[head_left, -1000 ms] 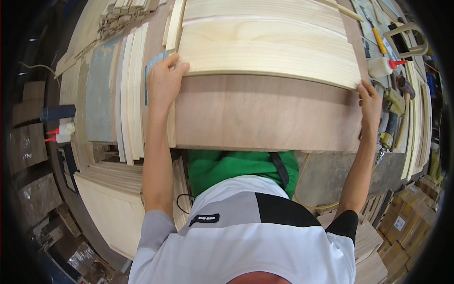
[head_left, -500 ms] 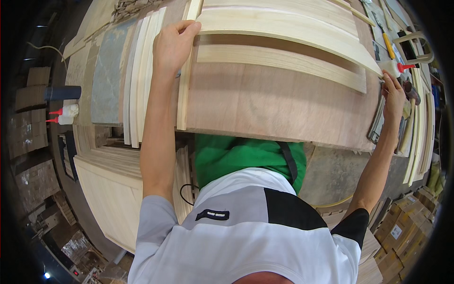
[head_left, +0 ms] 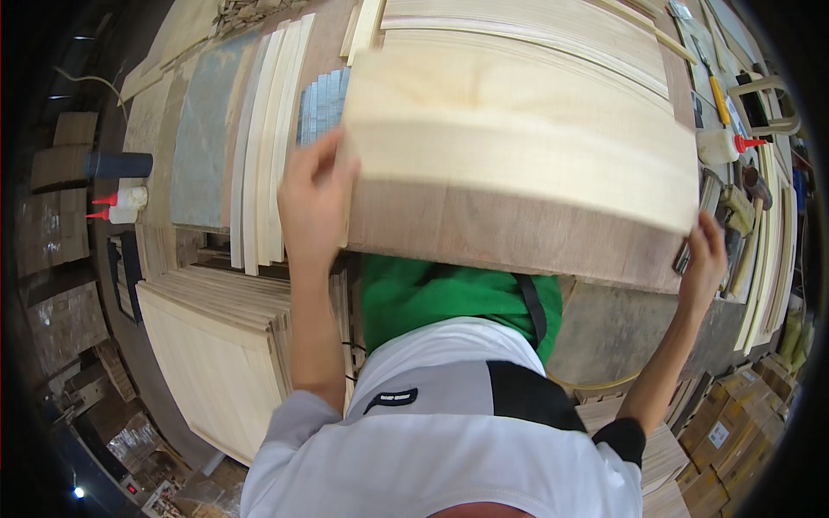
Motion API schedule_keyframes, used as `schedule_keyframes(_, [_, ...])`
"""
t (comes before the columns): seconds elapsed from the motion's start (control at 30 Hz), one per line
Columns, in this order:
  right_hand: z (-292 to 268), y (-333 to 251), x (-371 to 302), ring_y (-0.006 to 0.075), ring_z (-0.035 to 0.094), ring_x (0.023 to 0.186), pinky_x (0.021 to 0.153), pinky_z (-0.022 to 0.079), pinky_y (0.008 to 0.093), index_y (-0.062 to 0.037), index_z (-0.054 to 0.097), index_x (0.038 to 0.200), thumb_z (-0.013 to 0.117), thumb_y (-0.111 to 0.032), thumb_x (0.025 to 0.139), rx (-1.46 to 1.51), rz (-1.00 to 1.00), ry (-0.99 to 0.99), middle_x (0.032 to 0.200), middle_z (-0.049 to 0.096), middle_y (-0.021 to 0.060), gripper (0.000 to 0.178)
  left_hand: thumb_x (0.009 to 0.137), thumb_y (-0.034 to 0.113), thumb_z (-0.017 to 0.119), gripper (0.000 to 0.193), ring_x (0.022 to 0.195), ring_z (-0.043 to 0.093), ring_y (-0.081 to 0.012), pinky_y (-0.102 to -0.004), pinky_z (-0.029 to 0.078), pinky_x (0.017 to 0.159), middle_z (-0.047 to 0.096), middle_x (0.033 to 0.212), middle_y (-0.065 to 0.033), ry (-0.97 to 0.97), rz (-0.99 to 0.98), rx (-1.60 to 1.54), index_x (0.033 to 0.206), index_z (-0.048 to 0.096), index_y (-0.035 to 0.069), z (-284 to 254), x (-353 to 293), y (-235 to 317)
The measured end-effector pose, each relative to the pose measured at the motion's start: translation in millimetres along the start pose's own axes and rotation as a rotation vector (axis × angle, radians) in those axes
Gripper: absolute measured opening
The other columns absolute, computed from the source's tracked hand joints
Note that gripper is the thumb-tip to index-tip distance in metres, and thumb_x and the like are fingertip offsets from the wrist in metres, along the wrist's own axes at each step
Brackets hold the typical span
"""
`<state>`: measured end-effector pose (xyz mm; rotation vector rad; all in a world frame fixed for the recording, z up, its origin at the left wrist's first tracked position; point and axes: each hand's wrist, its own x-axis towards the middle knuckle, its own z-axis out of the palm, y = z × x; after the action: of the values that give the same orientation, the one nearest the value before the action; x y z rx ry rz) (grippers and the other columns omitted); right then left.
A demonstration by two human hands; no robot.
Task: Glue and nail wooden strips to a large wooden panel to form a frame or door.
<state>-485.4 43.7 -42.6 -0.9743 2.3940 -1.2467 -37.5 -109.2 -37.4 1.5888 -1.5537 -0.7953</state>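
Note:
A wide pale wooden board (head_left: 518, 129), slightly blurred by motion, lies crosswise over a brown plywood work surface (head_left: 484, 220). My left hand (head_left: 315, 203) is closed on the board's left edge, near its front corner, with the thumb and fingers pinched together. At the opposite end, my right hand (head_left: 706, 259) grips the front right corner with its fingertips. Behind the board lie more pale wooden boards (head_left: 518, 26). Just beyond my left hand sit silvery strips (head_left: 324, 105) that look like rows of staples or nails.
Long wooden strips (head_left: 259, 147) lie left of the plywood, beside a grey slab (head_left: 203, 129). A white glue bottle with red tip (head_left: 717, 147), a hammer (head_left: 756, 186) and a yellow-handled tool (head_left: 718, 99) are at right. Stacked panels (head_left: 211, 354) stand lower left; cartons (head_left: 721, 423) lower right.
Both hands have come nearer to my body, bringing the board with them. Its broad face now shows and covers the narrower board seen before. The silvery strips have come into view.

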Motion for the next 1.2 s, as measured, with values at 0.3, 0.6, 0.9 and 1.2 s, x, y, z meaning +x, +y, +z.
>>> schedule_keyframes(0.3, [-15,42,-93,0.0139,0.056,0.099,0.091,0.043,0.0270,0.0016,0.060,0.120,0.056,-0.004,0.092,-0.016,0.121,0.030,0.107,0.062,0.0056,0.029,0.081,0.008,0.068,0.036,0.114,0.054,-0.0273,-0.0372,0.041,0.098,0.061,0.116,-0.0141,-0.116,0.005,0.345,0.116,0.064,0.003,-15,-84,-16])
schedule_keyframes(0.6, [18,34,-74,0.0239,0.054,0.112,0.096,0.042,0.0320,0.0013,0.059,0.117,0.060,-0.004,0.085,-0.256,-0.029,0.005,0.122,0.058,0.0132,0.032,0.074,0.008,0.075,0.046,0.131,0.039,-0.0331,-0.0417,0.033,0.107,0.044,0.140,-0.0145,-0.205,0.223,0.463,0.118,0.063,0.005,18,-69,-15])
schedule_keyframes(0.9, [30,38,-31,0.0241,0.056,0.106,0.091,0.044,0.0332,0.0017,0.057,0.120,0.056,-0.004,0.087,-0.125,-0.033,0.031,0.117,0.059,0.0145,0.033,0.067,0.026,0.080,0.066,0.137,0.031,-0.0365,-0.0477,0.025,0.111,0.040,0.146,-0.0145,-0.565,0.533,0.435,0.126,0.059,0.007,54,-58,-4])
schedule_keyframes(1.2, [48,39,25,0.0235,0.053,0.116,0.101,0.039,0.0325,-0.0015,0.053,0.132,0.051,-0.011,0.091,-0.073,-0.055,-0.042,0.126,0.057,0.0150,0.042,0.068,0.032,0.078,0.063,0.136,0.033,-0.0351,-0.0484,0.027,0.109,0.043,0.142,-0.0144,-0.571,0.602,0.322,0.123,0.060,0.008,56,-54,-8])
